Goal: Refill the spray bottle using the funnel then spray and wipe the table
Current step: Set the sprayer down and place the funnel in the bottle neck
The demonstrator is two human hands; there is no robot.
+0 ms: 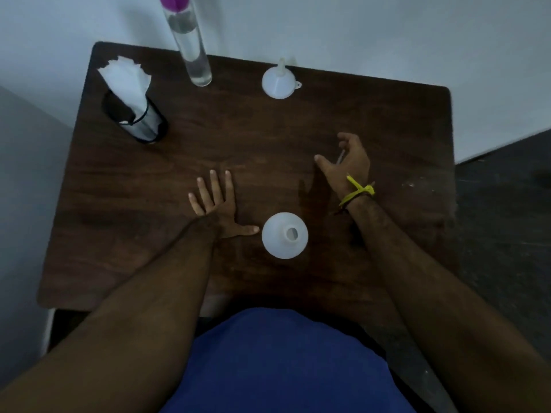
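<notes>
The round white plastic spray bottle point(284, 235) stands on the dark brown wooden table point(268, 129), close to the person. Its top is off, so the little hole at the neck faces up, ready for filling.

The left hand point(219, 204) lies flat on the table just beside the bottle, fingers straight and spread, holding nothing. It looks like it is resting there to be near the bottle.

The right hand point(347, 163) is a bit farther off to the side. Its fingers curl around a thin pale tube point(340, 156), probably the bottle's sprayer part, kept out of the way.

The small white plastic funnel point(278, 81) sits upside down at the far edge, well apart from the bottle. The tall clear bottle with a purple cap point(190, 46) stands near it, holding the water to pour. White paper napkins in a dark holder point(131, 96) wait for wiping.
</notes>
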